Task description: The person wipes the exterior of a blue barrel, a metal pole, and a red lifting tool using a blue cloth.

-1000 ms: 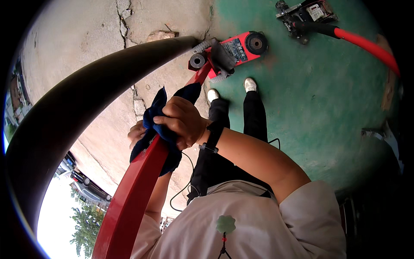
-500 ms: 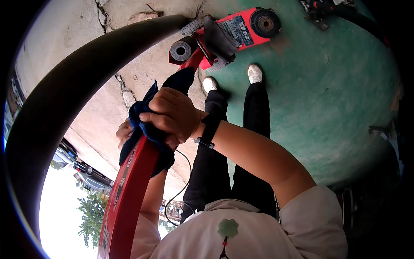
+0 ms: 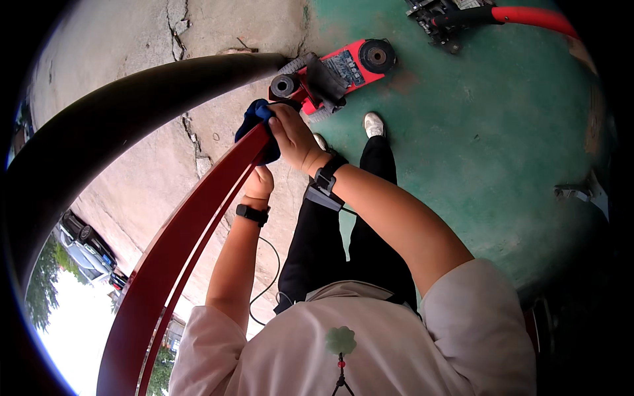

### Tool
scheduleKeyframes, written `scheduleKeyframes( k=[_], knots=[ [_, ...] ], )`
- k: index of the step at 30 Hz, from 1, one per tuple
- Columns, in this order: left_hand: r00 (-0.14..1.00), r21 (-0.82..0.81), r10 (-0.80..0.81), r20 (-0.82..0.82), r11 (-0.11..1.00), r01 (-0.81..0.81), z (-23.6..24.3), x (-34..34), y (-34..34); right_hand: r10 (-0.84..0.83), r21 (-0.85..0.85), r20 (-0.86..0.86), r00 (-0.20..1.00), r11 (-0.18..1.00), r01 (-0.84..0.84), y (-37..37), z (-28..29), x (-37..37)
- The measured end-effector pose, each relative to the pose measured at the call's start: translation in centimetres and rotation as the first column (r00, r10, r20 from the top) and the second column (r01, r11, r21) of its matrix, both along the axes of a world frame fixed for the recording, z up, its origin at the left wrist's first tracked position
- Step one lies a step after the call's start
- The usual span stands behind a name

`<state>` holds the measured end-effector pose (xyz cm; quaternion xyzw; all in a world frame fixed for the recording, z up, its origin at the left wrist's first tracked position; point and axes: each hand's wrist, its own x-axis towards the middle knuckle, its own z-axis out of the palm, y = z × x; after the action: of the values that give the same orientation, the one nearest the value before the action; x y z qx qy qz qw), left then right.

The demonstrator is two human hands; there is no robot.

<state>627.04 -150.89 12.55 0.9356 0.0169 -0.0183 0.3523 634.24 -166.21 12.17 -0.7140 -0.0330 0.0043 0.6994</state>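
A long red bar [image 3: 191, 218], the handle of a red floor jack [image 3: 354, 58], rises from the jack toward me on the left. A dark blue cloth [image 3: 249, 120] is wrapped round the bar's far part. My right hand [image 3: 297, 137] is closed over the cloth on the bar's right side, with its thumb on top. Against the underside, my left hand [image 3: 260, 183] is closed at the cloth's lower part, its fingers mostly hidden by the bar. The jack has a dark round pad at its far end and a dark cover across its middle.
A thick black curved tube [image 3: 99, 122] arches along the left. Another jack-like metal frame [image 3: 444, 21] with a red and black handle [image 3: 531, 18] lies at the far right. The floor is cracked concrete on the left and green-painted [image 3: 475, 165] on the right. Parked cars [image 3: 86, 247] show outside.
Both hands and the blue cloth have moved farther along the bar, toward the jack. More of the red bar shows on my side. The view has shifted a little.
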Motion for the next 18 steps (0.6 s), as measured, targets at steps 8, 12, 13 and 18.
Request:
scheduleKeyframes(
  k=[8, 12, 13, 18],
  knots=[
    [0.995, -0.264, 0.072, 0.062, 0.963, -0.054, 10.6, 1.2, -1.4, 0.280, 0.244, 0.061, 0.958, 0.926, -0.287, -1.9, 17.9, -2.0],
    [0.965, -0.609, 0.236, 0.113, 0.784, -0.121, 16.7, 1.1, -0.4, 0.259, 0.160, 0.245, 0.934, 0.940, -0.303, -2.1, 24.3, -1.2],
    [0.955, -0.556, 0.217, 0.204, 0.828, -0.070, 18.2, 1.1, 0.0, 0.229, 0.094, 0.268, 0.936, 0.960, -0.262, -1.9, 25.4, -1.1],
    [0.813, -0.350, 0.238, 0.532, 0.936, -0.045, 29.6, 3.0, -1.8, 0.194, -0.047, 0.492, 0.849, 0.979, -0.196, -1.1, 30.8, 0.4]
  ],
)
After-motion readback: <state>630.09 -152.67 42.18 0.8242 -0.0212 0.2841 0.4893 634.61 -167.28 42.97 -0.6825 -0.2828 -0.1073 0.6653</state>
